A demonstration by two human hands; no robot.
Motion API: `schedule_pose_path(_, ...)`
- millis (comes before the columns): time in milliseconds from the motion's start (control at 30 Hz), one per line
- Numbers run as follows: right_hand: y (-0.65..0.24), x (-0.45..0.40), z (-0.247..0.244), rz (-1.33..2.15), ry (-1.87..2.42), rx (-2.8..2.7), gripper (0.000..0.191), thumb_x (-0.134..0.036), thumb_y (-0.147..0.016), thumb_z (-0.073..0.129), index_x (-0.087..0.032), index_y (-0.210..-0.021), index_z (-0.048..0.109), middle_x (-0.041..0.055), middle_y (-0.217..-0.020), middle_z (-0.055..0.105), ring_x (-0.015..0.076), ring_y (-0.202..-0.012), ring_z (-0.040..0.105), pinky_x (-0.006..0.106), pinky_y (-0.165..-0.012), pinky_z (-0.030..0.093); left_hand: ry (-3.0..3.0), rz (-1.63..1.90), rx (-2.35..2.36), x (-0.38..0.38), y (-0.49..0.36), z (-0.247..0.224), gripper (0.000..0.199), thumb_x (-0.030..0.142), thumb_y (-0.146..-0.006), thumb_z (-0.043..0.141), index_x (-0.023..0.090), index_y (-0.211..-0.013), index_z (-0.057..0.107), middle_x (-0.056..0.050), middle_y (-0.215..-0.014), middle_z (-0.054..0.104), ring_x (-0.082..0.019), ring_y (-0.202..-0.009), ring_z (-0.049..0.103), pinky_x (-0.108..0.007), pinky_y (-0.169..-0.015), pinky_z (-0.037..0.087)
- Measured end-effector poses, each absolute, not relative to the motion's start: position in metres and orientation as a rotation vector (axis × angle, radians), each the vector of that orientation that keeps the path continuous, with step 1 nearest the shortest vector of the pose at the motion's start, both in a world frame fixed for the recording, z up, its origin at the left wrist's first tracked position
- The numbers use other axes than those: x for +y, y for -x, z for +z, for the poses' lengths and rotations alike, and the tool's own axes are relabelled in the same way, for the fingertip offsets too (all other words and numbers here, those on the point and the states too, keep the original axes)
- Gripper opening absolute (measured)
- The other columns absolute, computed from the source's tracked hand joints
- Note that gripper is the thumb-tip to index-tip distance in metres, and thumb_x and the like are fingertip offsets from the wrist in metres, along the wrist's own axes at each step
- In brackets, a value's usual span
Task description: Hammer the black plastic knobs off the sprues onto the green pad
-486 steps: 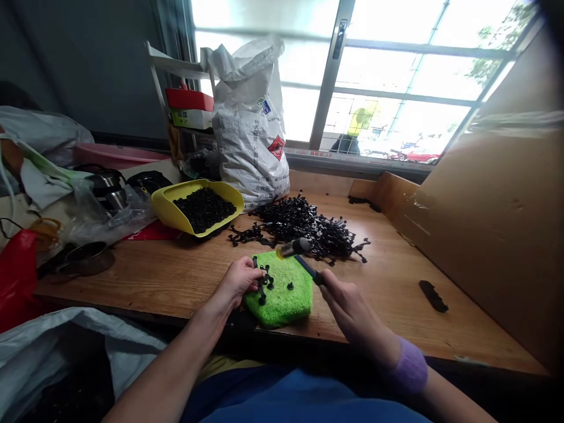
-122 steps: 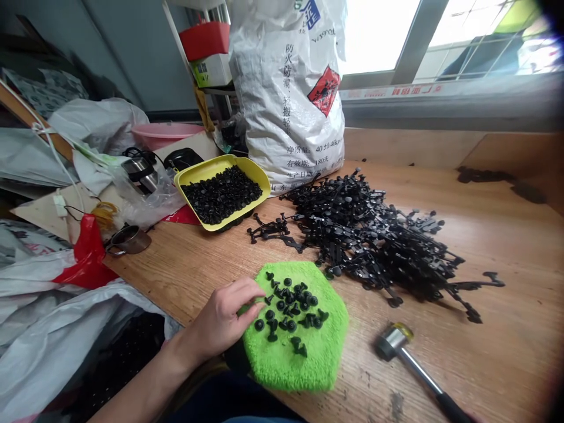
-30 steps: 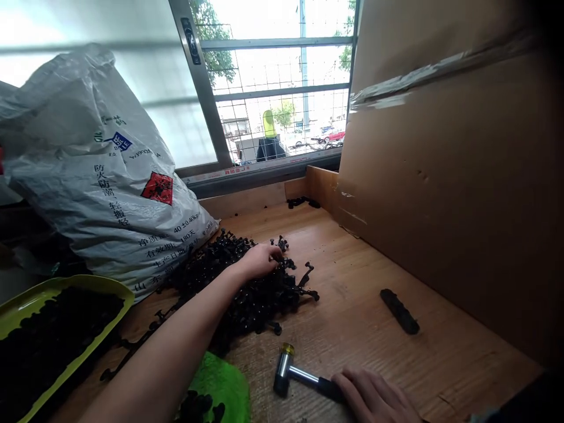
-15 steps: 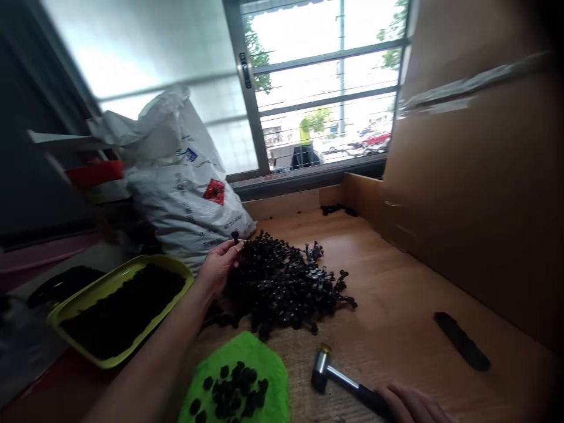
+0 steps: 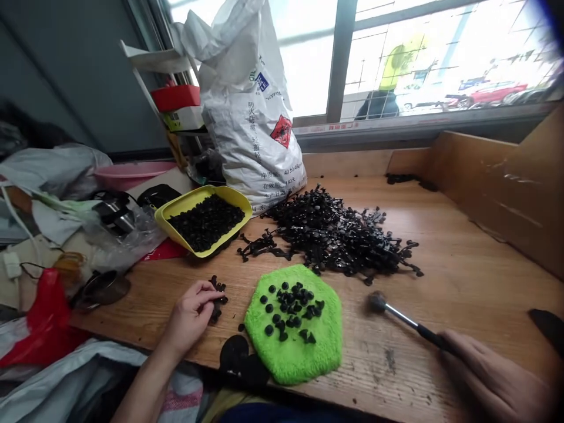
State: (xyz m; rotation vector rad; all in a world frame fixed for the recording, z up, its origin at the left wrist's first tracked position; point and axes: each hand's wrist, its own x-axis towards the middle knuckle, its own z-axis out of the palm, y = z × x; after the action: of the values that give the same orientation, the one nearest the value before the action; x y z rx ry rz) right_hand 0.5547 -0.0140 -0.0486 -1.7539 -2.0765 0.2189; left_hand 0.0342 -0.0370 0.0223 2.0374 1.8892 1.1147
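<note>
My left hand (image 5: pixel 191 311) is low over the table's left front, fingers pinched together on a small cluster of black rubber pieces (image 5: pixel 218 288). Its fingertips partly cover the cluster. In my right hand (image 5: pixel 489 370) is the black grip of a small hammer (image 5: pixel 400 318), whose blurred head points left, toward a green cloth pad (image 5: pixel 326 352). Loose mushroom-shaped black pieces (image 5: pixel 293 305) are scattered over the pad. Behind it lies a big heap of black rubber parts (image 5: pixel 339 229), many still joined in strips.
A yellow tub (image 5: pixel 205 252) of small black pieces stands at the left, before a tall white sack (image 5: pixel 251 135). A cardboard sheet (image 5: pixel 524 194) borders the right side. A dark flat piece (image 5: pixel 546 329) lies at the right edge. Bags and a dark cup (image 5: pixel 106 288) crowd the left.
My left hand has come back from the heap to the table left of the green pad. The hammer's head has swung and blurred in my right hand. The view has turned left.
</note>
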Motion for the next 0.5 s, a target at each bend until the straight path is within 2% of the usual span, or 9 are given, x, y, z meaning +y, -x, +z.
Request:
schedule_pose_path(100,-0.565,-0.008,-0.054,0.401,1.849,-2.093,0.04,-0.044,-0.086,0.037,-0.029,-0.117,0.058,0.0107,-0.122,0.055,0.0315,-0.111,0.049,0.046,-0.092,0.038,-1.837,1.156,1.867,-0.041,-0.028,0.013,0.021,0.018,-0.073,0.053,0.024,-0.08,0.071,-0.005,-0.085,0.058,-0.018,-0.081,0.057,-0.024,-0.07,0.045)
schedule_pose_path(200,-0.565,-0.004,-0.049,0.468,1.925,-2.03,0.041,-0.047,-0.084,0.039,-0.028,-0.113,0.062,0.0122,-0.119,0.057,0.033,-0.109,0.051,0.047,-0.089,0.04,-1.527,1.219,1.826,-0.035,-0.027,0.006,0.01,0.024,-0.067,0.063,0.019,-0.076,0.067,-0.005,-0.077,0.059,-0.016,-0.069,0.058,-0.022,-0.059,0.046)
schedule_pose_path(333,-0.554,-0.006,-0.031,0.466,1.974,-2.027,0.049,-0.052,-0.082,0.039,-0.025,-0.117,0.06,0.0111,-0.121,0.056,0.0342,-0.104,0.054,0.045,-0.083,0.042,-1.181,1.309,1.717,-0.024,-0.029,0.0,0.024,0.021,-0.058,0.071,0.017,-0.074,0.054,0.002,-0.058,0.055,-0.011,-0.049,0.05,-0.019,-0.047,0.039)
schedule_pose_path(433,-0.541,-0.012,-0.015,0.478,2.033,-2.05,0.051,-0.054,-0.082,0.039,-0.026,-0.122,0.056,0.0088,-0.124,0.054,0.0331,-0.104,0.055,0.043,-0.084,0.041,-1.025,1.352,1.527,-0.024,-0.032,0.006,0.04,0.017,-0.054,0.072,0.016,-0.088,0.052,0.003,-0.062,0.057,-0.01,-0.052,0.051,-0.018,-0.048,0.04)
schedule_pose_path(500,-0.532,-0.017,-0.005,0.51,2.056,-2.048,0.052,-0.053,-0.083,0.037,-0.025,-0.122,0.056,0.009,-0.123,0.055,0.0315,-0.106,0.054,0.04,-0.086,0.04,-0.919,1.367,1.406,-0.026,-0.035,0.013,0.042,0.017,-0.057,0.07,0.014,-0.095,0.053,0.001,-0.068,0.06,-0.008,-0.054,0.051,-0.017,-0.049,0.04)
